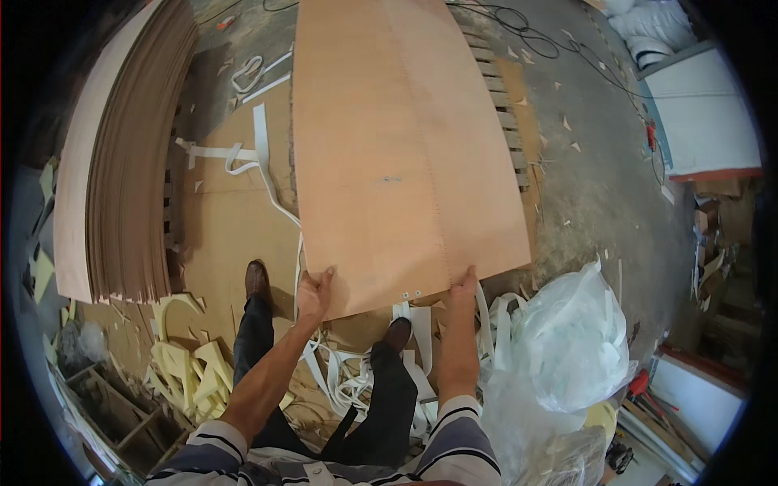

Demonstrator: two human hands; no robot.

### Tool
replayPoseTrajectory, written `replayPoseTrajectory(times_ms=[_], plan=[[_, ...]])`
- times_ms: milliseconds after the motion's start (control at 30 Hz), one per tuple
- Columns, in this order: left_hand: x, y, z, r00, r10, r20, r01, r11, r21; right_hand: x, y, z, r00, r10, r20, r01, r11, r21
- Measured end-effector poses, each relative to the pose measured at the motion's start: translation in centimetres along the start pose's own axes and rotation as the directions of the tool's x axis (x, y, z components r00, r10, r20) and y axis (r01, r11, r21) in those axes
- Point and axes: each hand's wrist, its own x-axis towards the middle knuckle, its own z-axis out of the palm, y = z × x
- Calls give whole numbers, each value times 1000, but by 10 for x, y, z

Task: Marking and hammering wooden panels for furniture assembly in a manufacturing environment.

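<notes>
A long, pale tan sheet of plywood point(365, 138) stretches away from me, with a dotted seam running down its length and a small mark near its middle. My left hand point(314, 296) is closed on its near left corner, thumb on top. Along the near edge, toward the right, my right hand point(463, 283) grips the same sheet. The fingers of both hands are partly hidden under the board. Slats of a wooden pallet point(507, 121) show beneath the sheet's right side.
A tall stack of thin wood sheets point(134, 162) stands at left. White strips point(262, 138) lie on brown board, more tangled around my feet. Yellow foam scraps point(190, 373) lie front left, a clear plastic bag point(571, 340) front right. A black cable point(527, 32) crosses the far floor.
</notes>
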Motion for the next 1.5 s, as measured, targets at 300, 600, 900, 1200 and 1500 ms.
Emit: replayPoseTrajectory(times_ms=[300,600,900,1200,1500], plan=[[9,-44,64,934,-189,305,220,973,-71,13,-62,-31,987,-6,162,3,1000,19],[49,-75,61,841,-268,470,312,950,-16,-12,-20,-8,997,-45,66,46,999,-15],[111,-157,28,935,-248,254,134,909,394,-55,20,-137,999,26,-40,-43,835,-549],[58,-273,-231,906,-422,30,412,896,164,-246,127,-135,960,-83,268,238,-262,-935],[8,-402,-419,787,-598,-149,565,797,-212,-340,183,109,977,204,61,43,92,-995]])
